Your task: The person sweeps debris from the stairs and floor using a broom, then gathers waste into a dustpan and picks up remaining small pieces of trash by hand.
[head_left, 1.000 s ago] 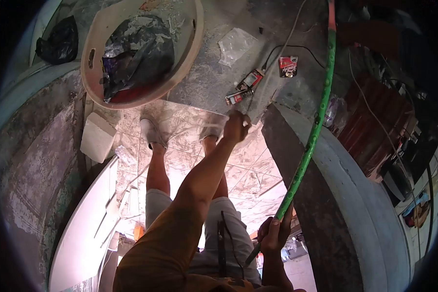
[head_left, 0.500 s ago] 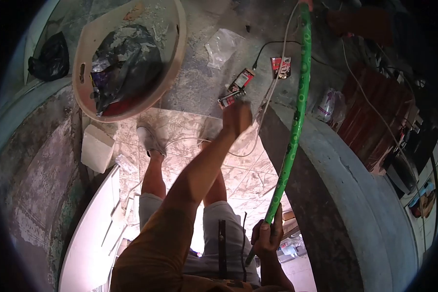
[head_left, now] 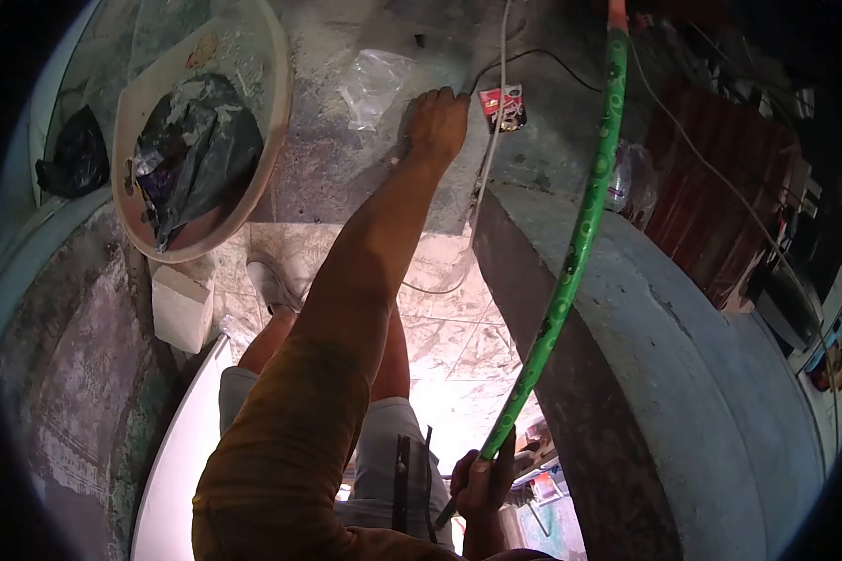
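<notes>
My left hand [head_left: 438,126] reaches down to the grey ledge with its fingers curled; whatever lies under them is hidden. A black cable [head_left: 519,54] runs up to its fingertips. Just right of it lies a red and black packet [head_left: 503,108], and a clear plastic bag [head_left: 374,89] rests on its left. My right hand [head_left: 482,477], low in view, is wrapped around the lower end of a long pole [head_left: 571,271] covered in shiny green patterned plastic. The pole slants up to a reddish-orange part at the top edge.
A large tan basin [head_left: 276,140] containing a black plastic bag [head_left: 210,140] stands at upper left. Another black bag [head_left: 75,154] sits beyond it. A pale block [head_left: 180,309] is below the basin. A curved blue-grey wall [head_left: 664,309] runs along the right, and a grey cord [head_left: 485,168] crosses the ledge.
My left hand has moved forward to where two small packets lay, and they are now out of sight. My right hand still grips the pole. The whole view has shifted somewhat.
</notes>
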The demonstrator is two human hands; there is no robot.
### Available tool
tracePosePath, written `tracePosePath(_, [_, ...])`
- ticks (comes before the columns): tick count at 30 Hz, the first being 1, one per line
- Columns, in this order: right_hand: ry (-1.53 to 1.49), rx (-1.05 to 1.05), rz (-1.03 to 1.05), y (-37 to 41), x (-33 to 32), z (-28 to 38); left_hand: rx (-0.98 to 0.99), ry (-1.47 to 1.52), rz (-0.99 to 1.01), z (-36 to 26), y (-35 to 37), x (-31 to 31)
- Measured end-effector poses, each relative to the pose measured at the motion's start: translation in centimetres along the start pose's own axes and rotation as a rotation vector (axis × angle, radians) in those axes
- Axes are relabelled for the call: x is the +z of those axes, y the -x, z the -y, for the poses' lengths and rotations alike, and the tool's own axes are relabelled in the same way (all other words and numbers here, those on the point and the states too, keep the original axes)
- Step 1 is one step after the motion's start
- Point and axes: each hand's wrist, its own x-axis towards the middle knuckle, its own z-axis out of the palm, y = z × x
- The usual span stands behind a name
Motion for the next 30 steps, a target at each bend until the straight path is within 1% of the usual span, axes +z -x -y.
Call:
tracePosePath(1, [-0.010,0.014,-0.010,0.5,0.0,-0.4,0.009,-0.001,-0.002,-0.7,-0.3,-0.7])
tracePosePath(3, [-0.008,-0.041,0.019,1.1,0.0,-0.9,0.038,0.043,-0.019,-1.9,-0.9,-1.9])
tracePosePath(4, [-0.016,-0.042,0.016,1.1,0.2,-0.8,0.068,-0.054,-0.024,-2.3,-1.3,-1.9])
tracePosePath(5, [-0.028,-0.029,0.017,1.1,0.4,-0.6,0.073,-0.055,-0.023,-2.9,-1.6,-1.8])
tracePosePath(7, [-0.039,-0.015,0.017,1.0,0.6,-0.8,0.065,-0.176,0.055,-3.8,-2.4,-1.3])
tracePosePath(9, [0.014,-0.051,-0.010,0.8,0.7,-1.9,0.060,-0.178,0.058,-3.9,-3.0,-0.8])
tracePosePath(11, [0.008,-0.020,-0.020,1.1,0.8,-2.1,0.050,-0.177,0.070,-3.8,-2.8,0.4])
tracePosePath(13, [0.048,-0.077,-0.022,1.3,0.9,-2.7,0.058,-0.133,-0.071,-2.9,-2.3,0.6])
tracePosePath(14, [0.030,-0.062,-0.025,1.4,0.8,-2.8,0.060,-0.143,-0.070,-2.3,-1.8,0.2])
tracePosePath(16, [0.061,-0.084,-0.029,1.5,0.4,-3.2,0.046,0.018,-0.154,-1.4,-0.5,-1.7])
tracePosePath(17, [0.099,-0.105,-0.042,1.5,0.4,-3.0,0.054,0.006,-0.163,-0.8,0.2,-1.6])
tracePosePath(18, [0.124,-0.089,-0.066,1.6,0.3,-2.5,0.029,0.189,-0.205,-0.2,1.1,-1.6])
tracePosePath(19, [0.104,-0.132,-0.066,1.6,0.2,-2.8,0.002,0.372,-0.247,0.3,2.1,-2.1])
tracePosePath(20, [0.122,-0.143,-0.052,1.6,0.2,-2.2,0.007,0.364,-0.260,0.4,3.1,-3.7])
tracePosePath(21, [0.143,-0.152,-0.042,1.8,0.1,-1.6,-0.173,0.659,-0.044,0.2,4.5,-5.4])
tracePosePath(23, [0.118,-0.144,-0.022,2.1,0.7,0.4,-0.345,0.947,0.179,1.5,5.8,-7.2])
tracePosePath(24, [0.096,-0.123,-0.007,2.3,1.0,1.2,-0.454,0.970,0.116,2.7,6.4,-7.9])
tracePosePath(26, [0.115,-0.133,0.009,2.5,1.0,1.8,-0.562,0.991,0.050,3.7,6.5,-9.8])
tracePosePath(28, [0.123,-0.117,0.035,2.4,1.6,2.6,-0.503,0.083,-0.590,4.4,5.9,-11.4])
tracePosePath(29, [0.122,-0.114,0.036,2.3,1.7,2.5,-0.503,0.081,-0.588,4.1,5.5,-11.9])
tracePosePath(30, [0.115,-0.126,0.050,2.0,1.7,2.1,-0.399,0.103,-0.542,3.5,5.0,-12.0])
